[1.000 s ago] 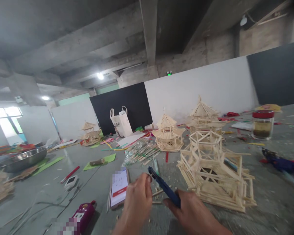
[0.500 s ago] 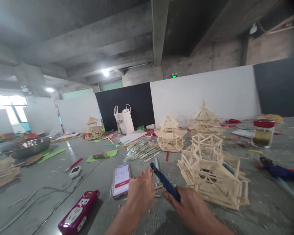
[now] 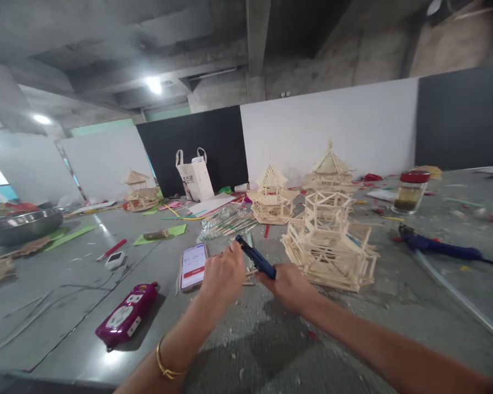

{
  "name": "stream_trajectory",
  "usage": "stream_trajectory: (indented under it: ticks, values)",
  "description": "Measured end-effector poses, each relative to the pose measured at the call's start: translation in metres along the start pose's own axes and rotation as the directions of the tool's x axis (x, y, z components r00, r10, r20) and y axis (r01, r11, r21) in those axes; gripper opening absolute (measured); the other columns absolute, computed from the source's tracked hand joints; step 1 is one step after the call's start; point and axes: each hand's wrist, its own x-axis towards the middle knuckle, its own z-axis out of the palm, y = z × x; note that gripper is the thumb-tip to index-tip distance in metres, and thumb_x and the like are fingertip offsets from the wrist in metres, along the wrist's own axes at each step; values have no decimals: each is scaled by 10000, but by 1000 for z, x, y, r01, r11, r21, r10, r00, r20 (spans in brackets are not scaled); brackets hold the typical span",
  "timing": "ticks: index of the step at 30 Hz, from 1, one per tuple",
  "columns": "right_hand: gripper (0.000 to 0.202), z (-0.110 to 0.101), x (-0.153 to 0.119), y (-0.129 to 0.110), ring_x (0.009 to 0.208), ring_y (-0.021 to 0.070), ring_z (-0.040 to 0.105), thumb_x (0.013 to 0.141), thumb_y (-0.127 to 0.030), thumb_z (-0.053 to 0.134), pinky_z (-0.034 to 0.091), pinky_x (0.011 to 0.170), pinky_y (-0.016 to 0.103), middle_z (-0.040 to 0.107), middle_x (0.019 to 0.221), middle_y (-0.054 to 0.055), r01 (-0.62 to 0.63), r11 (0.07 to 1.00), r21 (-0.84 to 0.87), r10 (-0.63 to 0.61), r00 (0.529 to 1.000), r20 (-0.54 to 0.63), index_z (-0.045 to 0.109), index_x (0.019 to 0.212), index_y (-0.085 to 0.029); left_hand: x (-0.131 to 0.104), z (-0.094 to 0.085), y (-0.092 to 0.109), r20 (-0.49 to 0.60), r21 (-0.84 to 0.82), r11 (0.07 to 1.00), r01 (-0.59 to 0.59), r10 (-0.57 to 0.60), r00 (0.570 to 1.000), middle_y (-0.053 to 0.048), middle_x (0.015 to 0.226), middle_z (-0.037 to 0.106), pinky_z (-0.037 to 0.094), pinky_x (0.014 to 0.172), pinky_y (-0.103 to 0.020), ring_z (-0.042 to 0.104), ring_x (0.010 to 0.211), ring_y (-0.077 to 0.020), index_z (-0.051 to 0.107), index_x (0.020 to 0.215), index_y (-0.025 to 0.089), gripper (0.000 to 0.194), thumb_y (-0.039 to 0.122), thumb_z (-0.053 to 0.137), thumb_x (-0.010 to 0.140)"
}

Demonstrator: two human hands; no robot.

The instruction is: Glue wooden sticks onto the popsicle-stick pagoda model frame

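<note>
My right hand (image 3: pixel 285 284) grips a blue-handled cutting tool (image 3: pixel 255 256) that points up and to the left. My left hand (image 3: pixel 224 272) is closed right at the tool's tip; whether it pinches a small wooden stick there is too small to tell. Short wooden sticks (image 3: pixel 250 276) lie on the floor between the hands. Just right of my right hand stands an unfinished pavilion model of wooden sticks (image 3: pixel 327 243). A phone (image 3: pixel 193 258) with a lit screen lies left of my left hand.
A purple power strip (image 3: pixel 127 314) lies at the near left. Behind are two finished stick pavilions (image 3: pixel 271 196), a bag of sticks (image 3: pixel 225 221), a white tote bag (image 3: pixel 194 175), a red-lidded jar (image 3: pixel 408 191), a blue glue gun (image 3: pixel 435 246) and a metal bowl (image 3: pixel 22 224).
The view has tilted down and pulled back, so both forearms now show. The hands keep the same hold around the blue tool.
</note>
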Motion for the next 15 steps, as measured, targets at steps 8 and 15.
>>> stream_trajectory:
  ticks: [8, 15]
  values:
    - [396, -1, -14, -2, 428, 115, 511, 928, -369, 424, 412, 469, 236, 501, 481, -43, 34, 981, 193, -61, 989, 135, 510, 606, -155, 3, 3, -13, 17, -220, 975, 20, -17, 1000, -73, 676, 652, 351, 553, -267, 625, 643, -207, 567, 883, 145, 222, 139, 355, 816]
    - [285, 1, -16, 10, 435, 130, 556, 880, -309, 352, 374, 407, 196, 544, 530, 1, 7, 946, 325, -92, 965, 246, 434, 639, -183, 11, 10, -25, 57, -514, 857, 36, -8, 998, -14, 660, 629, 344, 586, -229, 574, 644, -140, 604, 709, 175, 284, 142, 346, 824]
